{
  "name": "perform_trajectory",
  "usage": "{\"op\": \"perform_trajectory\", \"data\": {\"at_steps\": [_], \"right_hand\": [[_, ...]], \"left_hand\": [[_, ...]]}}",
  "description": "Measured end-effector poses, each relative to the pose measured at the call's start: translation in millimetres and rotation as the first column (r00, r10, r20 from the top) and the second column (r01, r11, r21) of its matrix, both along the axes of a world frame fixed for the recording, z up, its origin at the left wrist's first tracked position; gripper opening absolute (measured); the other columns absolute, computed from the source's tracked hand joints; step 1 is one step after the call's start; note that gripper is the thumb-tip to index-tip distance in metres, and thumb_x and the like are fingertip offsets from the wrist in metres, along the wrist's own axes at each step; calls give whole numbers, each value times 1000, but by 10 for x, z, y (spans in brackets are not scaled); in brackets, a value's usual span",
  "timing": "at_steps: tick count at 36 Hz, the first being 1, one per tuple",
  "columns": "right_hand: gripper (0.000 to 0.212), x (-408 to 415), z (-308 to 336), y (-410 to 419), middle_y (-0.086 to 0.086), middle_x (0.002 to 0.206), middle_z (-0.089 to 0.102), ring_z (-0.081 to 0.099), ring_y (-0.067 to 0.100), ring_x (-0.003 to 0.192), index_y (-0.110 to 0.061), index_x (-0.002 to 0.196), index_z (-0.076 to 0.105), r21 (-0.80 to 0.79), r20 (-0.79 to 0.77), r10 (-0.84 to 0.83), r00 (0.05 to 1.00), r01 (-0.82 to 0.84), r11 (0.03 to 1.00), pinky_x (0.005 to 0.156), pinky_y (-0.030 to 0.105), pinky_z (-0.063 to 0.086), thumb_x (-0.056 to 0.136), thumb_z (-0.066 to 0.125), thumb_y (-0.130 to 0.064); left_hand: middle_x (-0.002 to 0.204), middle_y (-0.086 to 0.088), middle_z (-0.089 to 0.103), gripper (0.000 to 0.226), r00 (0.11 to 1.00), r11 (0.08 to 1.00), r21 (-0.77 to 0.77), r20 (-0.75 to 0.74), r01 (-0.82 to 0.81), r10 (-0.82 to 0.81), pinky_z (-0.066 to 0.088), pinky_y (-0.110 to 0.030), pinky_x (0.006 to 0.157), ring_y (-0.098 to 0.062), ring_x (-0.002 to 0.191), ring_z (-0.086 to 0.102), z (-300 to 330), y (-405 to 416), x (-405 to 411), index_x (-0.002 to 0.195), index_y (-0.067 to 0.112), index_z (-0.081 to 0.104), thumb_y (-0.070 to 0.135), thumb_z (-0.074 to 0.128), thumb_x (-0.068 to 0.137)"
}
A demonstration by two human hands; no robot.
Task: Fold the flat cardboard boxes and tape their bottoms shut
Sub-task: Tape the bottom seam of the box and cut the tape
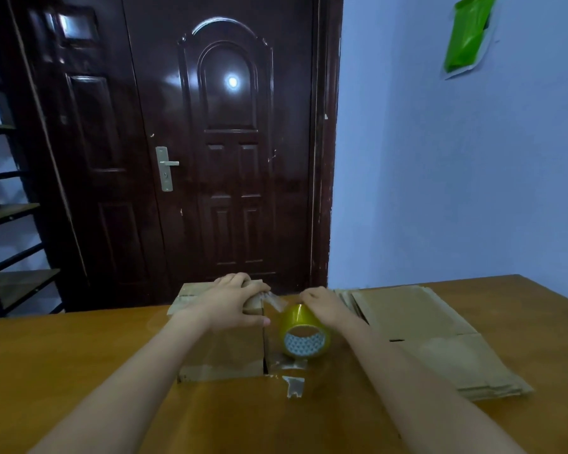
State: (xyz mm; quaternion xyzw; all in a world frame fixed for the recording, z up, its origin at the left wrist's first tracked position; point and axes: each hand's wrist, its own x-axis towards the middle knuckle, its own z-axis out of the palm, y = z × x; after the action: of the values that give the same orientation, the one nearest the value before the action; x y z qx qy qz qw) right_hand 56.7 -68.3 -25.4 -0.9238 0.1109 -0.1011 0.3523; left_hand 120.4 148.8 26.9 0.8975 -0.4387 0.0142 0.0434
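Now L hand (233, 301) flat on box (222, 348), R hand (322, 306) grip round tape roll (304, 332), core facing viewer.

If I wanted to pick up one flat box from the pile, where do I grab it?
Probably the near right corner of the flat box stack, coming from the right. There the layered edges show apart, so fingers can slip under the top sheet alone.
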Motion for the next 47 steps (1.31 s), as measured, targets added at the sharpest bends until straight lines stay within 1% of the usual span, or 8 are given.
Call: {"op": "perform_trajectory", "data": {"at_steps": [3, 9, 14, 19, 26, 33, 43, 47], "right_hand": [[43, -45, -65, 13, -4, 60, 51, 49, 12, 58, -18, 60, 49, 41, -15, 13, 1000, -13, 999, 59, 29, 36, 100, 39, -32], [38, 56, -104, 114, -5, 64, 51, 49, 11, 61, -23, 67, 53, 72, -7, 16, 1000, -16, 997, 61, 27, 37, 100, 40, -35], [33, 174, -67, 275, -3, 70, 55, 51, 13, 64, -16, 88, 65, 10, -62, 42, 997, -41, 999, 64, 31, 40, 100, 41, -35], [35, 245, -49, 386, 7, 103, 65, 62, 23, 94, -16, 119, 61, -21, -100, 45, 994, -47, 999, 76, 32, 44, 101, 39, -36], [33, 172, -99, 300, -3, 66, 54, 50, 12, 62, -21, 72, 57, 105, -31, -28, 999, 31, 994, 64, 29, 40, 100, 44, -33], [39, -47, -7, 152, 4, 78, 61, 56, 17, 74, -7, 99, 69, 54, -59, -31, 998, 34, 998, 69, 32, 44, 99, 44, -37], [35, -191, -59, 185, 13, 101, 59, 52, 29, 99, -11, 102, 71, -96, 292, -265, 919, 304, 948, 84, 41, 47, 98, 40, -28], [29, -389, 144, 285, 7, 92, 64, 55, 20, 86, -10, 89, 69, -31, 376, -220, 900, 249, 968, 70, 33, 42, 95, 43, -19]], "left_hand": [[141, 3, 32, 96, 1000, 1000, 15, 1, -1, 1, 24, -32, 108, -18, 133, 26, 10, 8, -6, 143, 46, 25, 87, 26, 56], [140, 1, 32, 51, 999, 1000, -16, -29, 22, -22, 27, -40, 110, -23, 131, 26, -14, 25, 12, 130, 58, 36, 67, 51, 82], [132, 1, 36, 42, 999, 1000, -2, 28, 23, -23, 28, -36, 107, -22, 124, 33, 0, 2, -21, 122, 45, 48, 62, 53, 84], [120, -3, 41, 42, 996, 997, 75, 88, 5, -12, 34, -41, 103, -25, 116, 41, 22, -77, -36, 119, 38, 48, 62, 50, 84], [122, -3, 41, 42, 995, 998, 62, 100, 2, -8, 32, -42, 104, -24, 115, 41, 6, -68, -48, 121, 38, 48, 60, 50, 85], [125, -3, 40, 40, 997, 999, 39, 71, 16, -19, 28, -43, 106, -24, 118, 40, -5, -49, -40, 122, 42, 47, 59, 49, 86], [135, -6, 36, 35, 998, 994, 92, 14, -56, 55, 12, -55, 113, -28, 127, 34, 42, -71, -116, 118, 42, 50, 60, 48, 87], [139, -6, 32, 33, 996, 988, 129, -30, -83, 88, 8, -61, 113, -29, 132, 30, 83, -95, -153, 116, 41, 51, 57, 51, 87]]}}
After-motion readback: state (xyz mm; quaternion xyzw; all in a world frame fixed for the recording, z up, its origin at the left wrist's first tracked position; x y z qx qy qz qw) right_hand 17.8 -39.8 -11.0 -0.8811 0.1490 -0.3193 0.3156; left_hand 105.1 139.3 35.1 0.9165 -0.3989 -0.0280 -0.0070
